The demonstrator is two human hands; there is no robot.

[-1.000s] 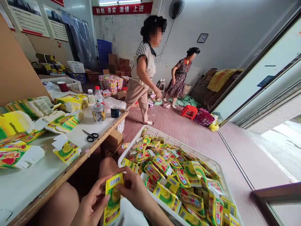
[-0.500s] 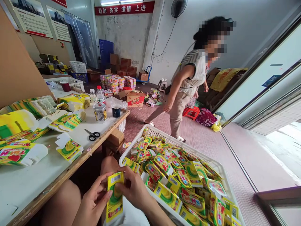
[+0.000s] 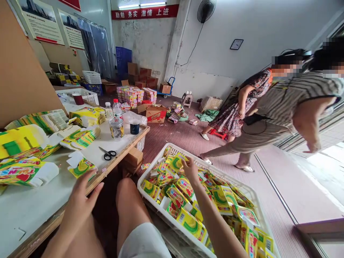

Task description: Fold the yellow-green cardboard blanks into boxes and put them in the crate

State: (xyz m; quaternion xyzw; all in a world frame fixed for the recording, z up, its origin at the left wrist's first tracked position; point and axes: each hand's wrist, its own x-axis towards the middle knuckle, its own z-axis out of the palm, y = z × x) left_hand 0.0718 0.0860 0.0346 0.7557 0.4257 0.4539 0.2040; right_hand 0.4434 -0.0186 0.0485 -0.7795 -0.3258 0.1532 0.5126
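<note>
My right hand (image 3: 190,169) is over the white plastic crate (image 3: 142,195), its fingers closed on the end of a small yellow-green candy box (image 3: 176,162). Beneath it, many similar printed boxes (image 3: 189,218) fill the crate in a loose heap. At the table's wooden edge, my left hand (image 3: 84,196) is open, thumb and fingers apart. Its fingertips reach to an unfolded box (image 3: 82,166) with raised white flaps lying on the table (image 3: 53,211); whether they touch it I cannot tell.
Flattened cartons (image 3: 29,172) and stacked ones (image 3: 45,120) lie on the table's left. Scissors (image 3: 108,154), a clear jar (image 3: 116,128), a dark mug (image 3: 134,128) and bottles (image 3: 116,108) stand farther along. Two people (image 3: 282,104) walk on the right beyond the crate.
The box held by both hands over my lap has gone to the crate with my right hand. My left hand has moved left to the table edge. The people have moved right.
</note>
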